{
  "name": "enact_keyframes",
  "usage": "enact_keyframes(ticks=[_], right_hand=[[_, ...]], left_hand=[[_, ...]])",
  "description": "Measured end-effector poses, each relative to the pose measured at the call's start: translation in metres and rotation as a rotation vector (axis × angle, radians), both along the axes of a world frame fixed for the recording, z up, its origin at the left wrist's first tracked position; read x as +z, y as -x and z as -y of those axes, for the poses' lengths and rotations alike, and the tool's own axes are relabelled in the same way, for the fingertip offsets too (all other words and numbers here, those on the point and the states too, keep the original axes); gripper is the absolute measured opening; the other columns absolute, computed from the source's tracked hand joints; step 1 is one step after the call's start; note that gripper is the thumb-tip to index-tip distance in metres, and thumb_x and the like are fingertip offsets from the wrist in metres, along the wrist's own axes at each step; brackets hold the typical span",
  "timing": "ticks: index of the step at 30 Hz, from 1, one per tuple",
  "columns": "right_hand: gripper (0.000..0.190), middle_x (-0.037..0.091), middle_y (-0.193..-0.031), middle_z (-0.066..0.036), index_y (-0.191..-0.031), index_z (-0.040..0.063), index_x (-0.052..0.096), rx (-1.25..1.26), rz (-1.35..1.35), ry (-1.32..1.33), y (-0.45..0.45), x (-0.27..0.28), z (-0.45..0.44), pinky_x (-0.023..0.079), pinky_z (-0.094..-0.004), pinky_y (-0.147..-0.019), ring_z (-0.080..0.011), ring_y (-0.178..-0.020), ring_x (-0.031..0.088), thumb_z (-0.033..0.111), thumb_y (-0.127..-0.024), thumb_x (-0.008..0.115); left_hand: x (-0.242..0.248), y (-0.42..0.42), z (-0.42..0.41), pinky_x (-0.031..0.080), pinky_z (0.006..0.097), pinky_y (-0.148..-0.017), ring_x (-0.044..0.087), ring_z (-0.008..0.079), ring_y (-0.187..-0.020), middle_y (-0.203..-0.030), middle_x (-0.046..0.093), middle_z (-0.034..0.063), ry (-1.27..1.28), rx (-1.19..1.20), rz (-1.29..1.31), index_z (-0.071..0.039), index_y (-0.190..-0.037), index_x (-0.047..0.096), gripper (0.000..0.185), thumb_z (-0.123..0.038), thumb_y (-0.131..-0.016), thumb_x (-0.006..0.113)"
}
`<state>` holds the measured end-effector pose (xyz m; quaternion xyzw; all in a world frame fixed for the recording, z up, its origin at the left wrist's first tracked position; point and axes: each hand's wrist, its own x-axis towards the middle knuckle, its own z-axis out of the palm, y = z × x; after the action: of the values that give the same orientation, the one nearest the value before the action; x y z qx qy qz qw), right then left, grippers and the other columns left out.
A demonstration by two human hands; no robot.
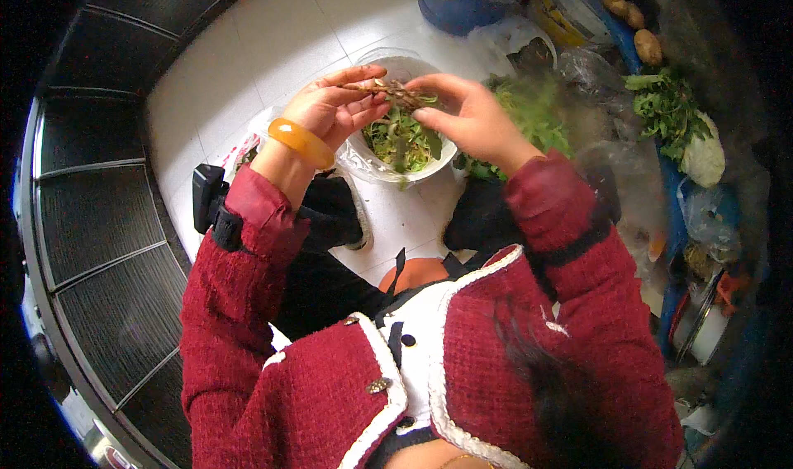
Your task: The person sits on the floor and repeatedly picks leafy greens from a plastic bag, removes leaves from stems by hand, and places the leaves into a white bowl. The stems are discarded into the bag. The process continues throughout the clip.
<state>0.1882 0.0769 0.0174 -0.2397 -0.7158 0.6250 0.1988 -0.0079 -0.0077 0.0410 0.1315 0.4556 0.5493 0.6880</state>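
Above a white bin (404, 177) lined with clear plastic, my right hand (468, 119) pinches a bunch of thin brown roots (403, 97) with green leaves hanging below. My left hand (334, 107) is at the other end of the roots, palm turned up and fingers partly curled. Some root ends lie across its fingers; whether it grips them is unclear. Its fingertips look soiled. Loose green leaves and trimmings (396, 144) lie inside the bin.
Leafy greens (536, 116) lie on the floor to the right. Potatoes (648, 46), more greens (666, 107) and clear plastic bags (585, 69) are farther right. A dark panelled cabinet (99, 221) lines the left. A plastic bag (245, 150) sits beyond my left knee.
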Motion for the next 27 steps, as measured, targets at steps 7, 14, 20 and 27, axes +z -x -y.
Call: enact_keyframes(ticks=[7,14,20,27], right_hand=[[0.034,0.061,-0.096,-0.007,-0.109,-0.004,0.054,-0.121,0.184,0.269,-0.008,-0.008,-0.001,0.046,-0.0243,-0.074,-0.0113,-0.083,0.056,0.014,-0.082,0.062],[0.033,0.06,-0.094,-0.006,-0.105,-0.003,0.055,-0.17,0.217,0.297,-0.008,-0.009,0.0,0.045,-0.0249,-0.075,-0.0115,-0.083,0.056,0.014,-0.079,0.066],[0.029,0.061,-0.089,-0.005,-0.097,-0.002,0.056,-0.188,0.161,0.082,-0.003,-0.011,0.002,0.046,-0.0255,-0.074,-0.0116,-0.082,0.056,0.011,-0.075,0.069],[0.03,0.061,-0.089,-0.006,-0.096,-0.001,0.057,-0.188,0.259,-0.307,-0.001,-0.009,0.007,0.046,-0.027,-0.076,-0.0132,-0.086,0.058,0.008,-0.071,0.071]], left_hand=[[-0.024,0.003,-0.004,0.054,0.0308,-0.076,0.062,0.0201,-0.078,-0.09,0.062,0.013,0.058,0.127,-0.034,0.006,-0.104,0.055,0.024,-0.001,-0.081,0.059],[-0.043,0.005,-0.005,0.049,0.0279,-0.083,0.06,0.0193,-0.089,-0.102,0.061,0.0122,0.091,0.112,-0.382,0.003,-0.106,0.058,0.027,-0.006,-0.081,0.062],[-0.05,-0.012,-0.004,0.044,0.0261,-0.085,0.059,0.0158,-0.091,-0.103,0.062,0.0098,0.075,0.0,-0.563,0.0,-0.103,0.063,0.027,-0.012,-0.079,0.065],[-0.044,-0.024,-0.005,0.045,0.0243,-0.072,0.058,0.0111,-0.077,-0.084,0.065,0.0059,0.001,0.018,-0.357,0.001,-0.09,0.065,0.03,-0.026,-0.079,0.066]])
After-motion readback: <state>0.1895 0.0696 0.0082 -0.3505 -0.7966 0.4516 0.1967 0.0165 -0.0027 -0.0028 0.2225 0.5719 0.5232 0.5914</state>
